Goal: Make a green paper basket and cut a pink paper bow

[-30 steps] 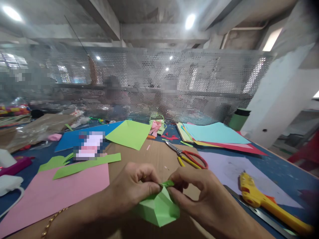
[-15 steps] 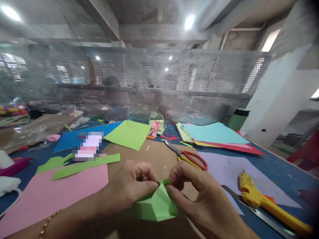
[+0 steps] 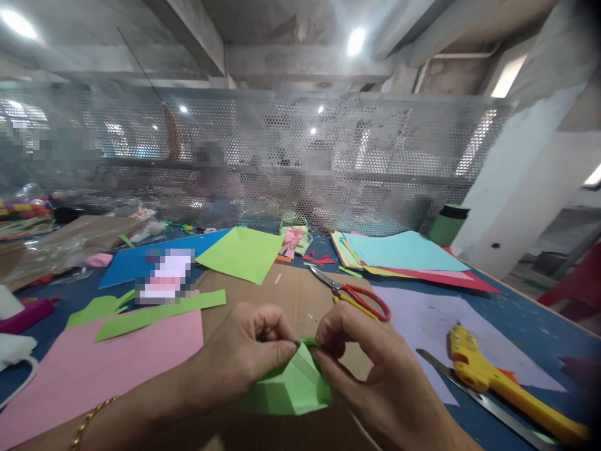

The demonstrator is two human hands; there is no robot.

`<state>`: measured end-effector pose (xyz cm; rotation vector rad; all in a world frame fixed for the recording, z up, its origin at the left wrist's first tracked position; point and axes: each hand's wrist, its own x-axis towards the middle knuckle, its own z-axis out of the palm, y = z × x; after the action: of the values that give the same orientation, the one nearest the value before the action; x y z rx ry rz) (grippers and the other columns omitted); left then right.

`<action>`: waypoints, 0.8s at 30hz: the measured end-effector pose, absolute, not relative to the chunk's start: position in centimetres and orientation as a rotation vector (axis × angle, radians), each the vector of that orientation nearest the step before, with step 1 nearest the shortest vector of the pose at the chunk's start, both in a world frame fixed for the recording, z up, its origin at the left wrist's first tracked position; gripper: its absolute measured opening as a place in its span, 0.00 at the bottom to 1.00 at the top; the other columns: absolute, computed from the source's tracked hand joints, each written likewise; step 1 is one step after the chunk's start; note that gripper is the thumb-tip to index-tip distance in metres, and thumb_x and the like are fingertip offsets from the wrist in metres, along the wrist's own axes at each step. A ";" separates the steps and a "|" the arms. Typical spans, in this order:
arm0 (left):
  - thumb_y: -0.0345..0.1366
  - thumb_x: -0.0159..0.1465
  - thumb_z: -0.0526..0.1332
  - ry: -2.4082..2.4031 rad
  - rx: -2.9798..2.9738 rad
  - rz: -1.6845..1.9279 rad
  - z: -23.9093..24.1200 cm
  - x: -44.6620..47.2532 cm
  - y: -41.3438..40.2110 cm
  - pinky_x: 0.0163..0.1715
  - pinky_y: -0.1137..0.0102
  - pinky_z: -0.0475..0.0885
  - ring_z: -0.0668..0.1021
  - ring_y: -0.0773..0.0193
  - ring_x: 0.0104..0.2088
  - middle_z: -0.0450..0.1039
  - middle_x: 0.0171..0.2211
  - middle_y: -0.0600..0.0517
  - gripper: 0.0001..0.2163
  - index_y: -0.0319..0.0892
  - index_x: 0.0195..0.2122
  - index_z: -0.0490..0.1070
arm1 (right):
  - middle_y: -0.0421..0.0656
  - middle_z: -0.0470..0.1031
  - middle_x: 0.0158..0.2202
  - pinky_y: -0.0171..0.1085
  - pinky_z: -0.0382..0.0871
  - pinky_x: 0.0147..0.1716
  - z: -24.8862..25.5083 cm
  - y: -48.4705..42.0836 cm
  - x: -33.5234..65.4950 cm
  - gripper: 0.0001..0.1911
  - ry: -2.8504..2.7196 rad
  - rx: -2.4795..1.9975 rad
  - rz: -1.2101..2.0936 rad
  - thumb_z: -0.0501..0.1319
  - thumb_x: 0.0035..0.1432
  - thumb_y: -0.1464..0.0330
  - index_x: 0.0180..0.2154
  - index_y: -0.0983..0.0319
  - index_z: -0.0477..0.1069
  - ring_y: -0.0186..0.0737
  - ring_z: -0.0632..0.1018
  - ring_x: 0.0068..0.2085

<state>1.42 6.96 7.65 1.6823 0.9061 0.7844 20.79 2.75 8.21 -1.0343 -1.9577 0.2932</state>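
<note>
A folded piece of light green paper (image 3: 295, 388) with creased, angled faces is held low in front of me, over a brown cardboard sheet (image 3: 300, 294). My left hand (image 3: 256, 341) pinches its upper edge between thumb and curled fingers. From the other side, my right hand (image 3: 361, 363) pinches the same edge close by, thumb below and fingers above. The two sets of fingertips are only a short gap apart. Part of the paper's left side is hidden behind my left hand. Scissors (image 3: 352, 293) with red and yellow handles lie just beyond my right hand.
A yellow glue gun (image 3: 483, 369) and a steel ruler (image 3: 483, 401) lie at right on lilac paper (image 3: 436, 319). Pink paper (image 3: 141, 357) and green strips (image 3: 164, 313) are at left. Coloured sheets (image 3: 408, 250), a lime sheet (image 3: 244, 254) and a small green basket (image 3: 300, 235) stand farther back.
Both hands keep their pinch on the green paper. My right fingers and the paper's right side have shifted very slightly left.
</note>
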 end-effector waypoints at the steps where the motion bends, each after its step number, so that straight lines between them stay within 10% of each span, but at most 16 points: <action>1: 0.36 0.56 0.65 0.913 1.682 0.782 7.7 1.4 6.9 0.19 0.76 0.54 0.62 0.72 0.21 0.62 0.18 0.59 0.07 0.38 0.26 0.72 | 0.34 0.67 0.26 0.28 0.64 0.27 8.3 2.7 20.8 0.10 -1.973 -1.045 0.292 0.58 0.55 0.80 0.30 0.59 0.64 0.30 0.69 0.28; 24: 0.36 0.57 0.65 0.794 1.683 0.735 7.9 1.0 6.9 0.24 0.75 0.58 0.66 0.70 0.24 0.67 0.21 0.56 0.06 0.38 0.27 0.75 | 0.36 0.73 0.27 0.33 0.69 0.30 8.9 2.8 21.0 0.06 -1.888 -1.188 0.585 0.60 0.54 0.75 0.35 0.60 0.71 0.33 0.73 0.29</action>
<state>1.00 6.89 7.85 1.6829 0.7937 0.7348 21.03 2.80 8.94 -1.1879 -1.8883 0.5851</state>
